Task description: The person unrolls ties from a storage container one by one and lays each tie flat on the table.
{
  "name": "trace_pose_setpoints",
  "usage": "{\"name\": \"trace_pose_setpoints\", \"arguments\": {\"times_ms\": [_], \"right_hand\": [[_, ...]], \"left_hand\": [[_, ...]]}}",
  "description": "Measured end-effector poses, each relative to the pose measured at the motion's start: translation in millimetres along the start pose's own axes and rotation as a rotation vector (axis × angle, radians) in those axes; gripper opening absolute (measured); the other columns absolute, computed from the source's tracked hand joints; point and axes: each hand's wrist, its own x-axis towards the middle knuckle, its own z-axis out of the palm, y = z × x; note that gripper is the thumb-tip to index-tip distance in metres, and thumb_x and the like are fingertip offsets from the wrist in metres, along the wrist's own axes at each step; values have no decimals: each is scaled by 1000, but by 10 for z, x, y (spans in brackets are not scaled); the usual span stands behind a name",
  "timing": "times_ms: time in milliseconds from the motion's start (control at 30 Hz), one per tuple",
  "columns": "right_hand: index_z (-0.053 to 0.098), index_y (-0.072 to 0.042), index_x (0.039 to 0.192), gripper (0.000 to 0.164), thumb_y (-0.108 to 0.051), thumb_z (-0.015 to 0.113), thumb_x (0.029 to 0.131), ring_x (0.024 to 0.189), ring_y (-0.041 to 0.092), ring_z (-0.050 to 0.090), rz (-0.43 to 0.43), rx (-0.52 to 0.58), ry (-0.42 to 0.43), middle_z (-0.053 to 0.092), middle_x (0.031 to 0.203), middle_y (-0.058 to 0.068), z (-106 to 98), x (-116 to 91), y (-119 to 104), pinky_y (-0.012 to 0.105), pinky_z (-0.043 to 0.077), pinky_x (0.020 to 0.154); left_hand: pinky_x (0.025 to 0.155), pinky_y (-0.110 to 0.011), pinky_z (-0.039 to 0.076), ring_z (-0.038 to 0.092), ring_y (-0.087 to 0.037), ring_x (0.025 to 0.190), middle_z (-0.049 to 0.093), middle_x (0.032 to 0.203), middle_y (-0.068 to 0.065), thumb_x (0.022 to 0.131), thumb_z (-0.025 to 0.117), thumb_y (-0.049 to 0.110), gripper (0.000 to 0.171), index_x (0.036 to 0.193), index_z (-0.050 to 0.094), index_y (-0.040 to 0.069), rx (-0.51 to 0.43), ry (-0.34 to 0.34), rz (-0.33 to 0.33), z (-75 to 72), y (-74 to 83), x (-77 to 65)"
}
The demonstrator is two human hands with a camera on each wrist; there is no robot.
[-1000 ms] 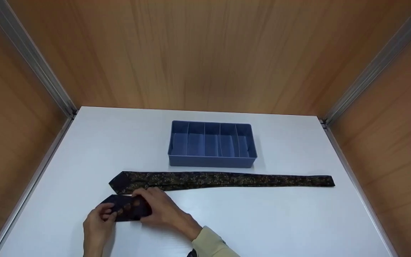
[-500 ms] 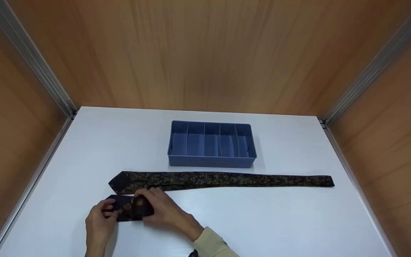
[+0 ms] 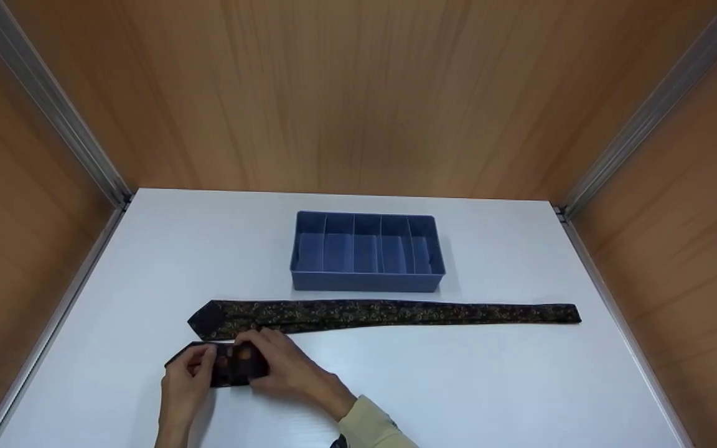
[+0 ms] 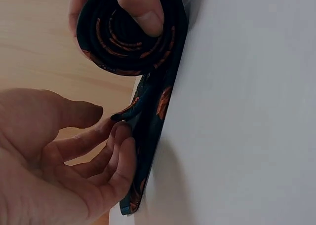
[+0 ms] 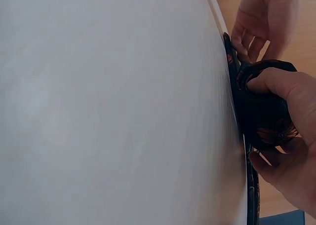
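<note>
A dark necktie with orange motifs [image 3: 224, 373] is partly rolled up at the table's front left; its pointed end lies flat to the left. My right hand [image 3: 293, 368] grips the roll, thumb against the coiled side in the left wrist view and fingers on the far side. My left hand [image 3: 183, 386] is at the flat part, left of the roll. In the left wrist view, its curled fingers [image 4: 126, 161] touch the tie, and a small raised edge of fabric sits between index finger and thumb. Part of the roll is hidden beneath the right hand.
A second dark, patterned necktie [image 3: 365, 313] lies straight across the table, just behind the hands. Behind it stands a blue tray [image 3: 368, 282] with several narrow compartments. Wood panels [image 3: 358, 93] enclose the white table [image 3: 458, 386] at the back and sides.
My left hand has shifted slightly right toward the roll, its thumb and finger now higher on the tie, uncovering more of the pointed end. The right hand keeps gripping the roll almost in place.
</note>
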Motion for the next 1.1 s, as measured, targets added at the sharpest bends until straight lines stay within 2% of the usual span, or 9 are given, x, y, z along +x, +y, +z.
{"name": "trace_pose_setpoints", "arguments": {"times_ms": [100,233,600,800,1100], "right_hand": [[46,-25,142,69,-13,80,83,110,10,54,-3,18,-11,60,121,2,-3,-12,13,23,41,100],[46,-26,144,69,-13,79,86,108,10,51,-12,43,-28,57,122,3,-15,-36,25,20,40,96],[47,-23,139,67,-7,81,84,113,7,50,29,121,-30,52,125,1,-47,-78,41,20,41,102],[49,-16,131,64,-12,86,78,109,7,52,8,95,5,55,122,2,-55,-62,64,17,40,100],[48,-18,130,65,-13,86,78,105,7,53,70,93,13,58,119,-1,-93,-82,47,19,43,93]], "left_hand": [[72,-21,48,63,-14,87,72,106,-14,103,63,23,32,122,68,-3,-24,-45,-9,11,-4,8],[70,-18,49,63,-11,85,72,104,-13,100,66,11,28,122,67,-5,-48,-86,-15,24,-26,21],[66,-17,49,64,-10,80,72,99,-15,98,65,0,24,121,65,-9,-59,-65,-29,71,-27,41],[67,-18,48,63,-14,84,71,98,-14,100,62,-1,22,120,66,-8,-40,-68,-33,73,-40,44],[67,-21,47,62,-22,87,68,98,-15,101,56,-2,23,122,64,-9,-35,-96,-24,71,-7,59]]}}
